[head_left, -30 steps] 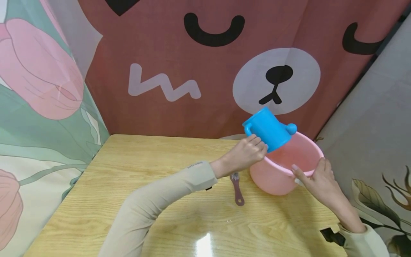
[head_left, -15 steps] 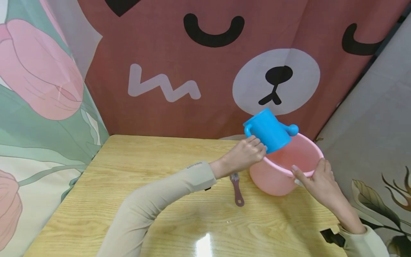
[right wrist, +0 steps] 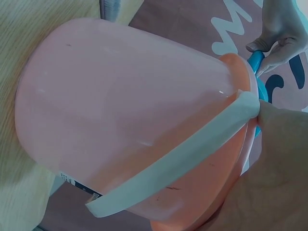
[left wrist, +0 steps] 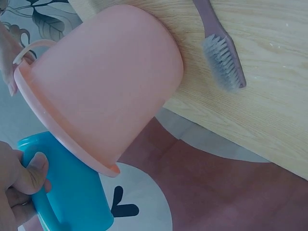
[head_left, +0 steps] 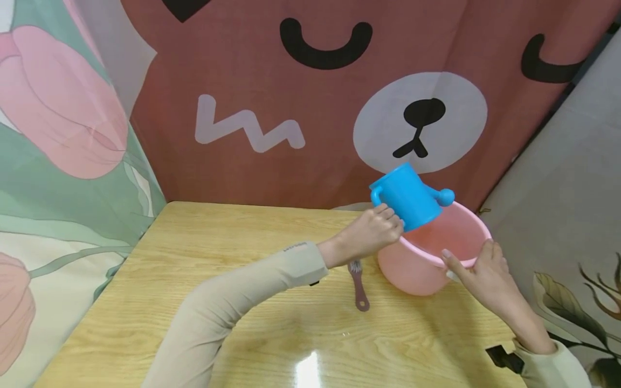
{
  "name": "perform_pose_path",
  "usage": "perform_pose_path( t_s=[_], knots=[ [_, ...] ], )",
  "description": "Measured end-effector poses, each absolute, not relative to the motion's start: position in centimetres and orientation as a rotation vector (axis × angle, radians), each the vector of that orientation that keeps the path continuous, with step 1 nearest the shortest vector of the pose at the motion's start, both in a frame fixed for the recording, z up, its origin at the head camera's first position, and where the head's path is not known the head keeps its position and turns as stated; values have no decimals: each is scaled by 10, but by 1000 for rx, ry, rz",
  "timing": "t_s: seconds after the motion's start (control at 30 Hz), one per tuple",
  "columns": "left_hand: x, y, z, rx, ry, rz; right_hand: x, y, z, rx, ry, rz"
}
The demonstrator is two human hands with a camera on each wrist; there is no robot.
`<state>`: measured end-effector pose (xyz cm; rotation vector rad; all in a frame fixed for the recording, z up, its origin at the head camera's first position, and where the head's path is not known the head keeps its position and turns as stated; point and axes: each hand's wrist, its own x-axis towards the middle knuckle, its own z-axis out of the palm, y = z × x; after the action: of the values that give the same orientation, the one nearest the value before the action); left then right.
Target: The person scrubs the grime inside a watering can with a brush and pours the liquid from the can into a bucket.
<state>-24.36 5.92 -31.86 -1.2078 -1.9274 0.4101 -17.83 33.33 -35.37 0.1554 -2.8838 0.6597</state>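
Note:
My left hand (head_left: 375,229) grips the handle of a blue toy watering can (head_left: 411,198). The can tilts toward its round-headed spout, which sits over the far rim of a pink bucket (head_left: 409,269). No stream from the spout can be made out. On the bucket's near right side, my right hand (head_left: 492,277) holds the rim, thumb toward the inside. In the left wrist view, thumb and fingers curl round the handle of the can (left wrist: 72,183). A pale carrying handle (right wrist: 178,161) hangs along the bucket's side in the right wrist view.
A mauve brush (head_left: 359,291) with pale bristles lies on the wooden table (head_left: 218,231), left of the bucket. Small droplets lie on the tabletop near it. A bear-print curtain (head_left: 252,178) hangs behind the table, with patterned cloth at both sides.
The watering can has shifted slightly to the right over the bucket. Both hands keep their holds, and the bucket and brush stay in place.

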Motion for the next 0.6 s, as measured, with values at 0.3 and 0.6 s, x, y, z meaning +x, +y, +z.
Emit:
perform_pose_path(
  t_s=[0.3, 0.6],
  knots=[
    [-242, 60, -319, -1209, -1923, 449, -178, 333, -353, 154, -2891, 636],
    [-243, 59, -318, -1218, -1907, 454, -176, 333, -352, 144, -2901, 603]
  ],
)
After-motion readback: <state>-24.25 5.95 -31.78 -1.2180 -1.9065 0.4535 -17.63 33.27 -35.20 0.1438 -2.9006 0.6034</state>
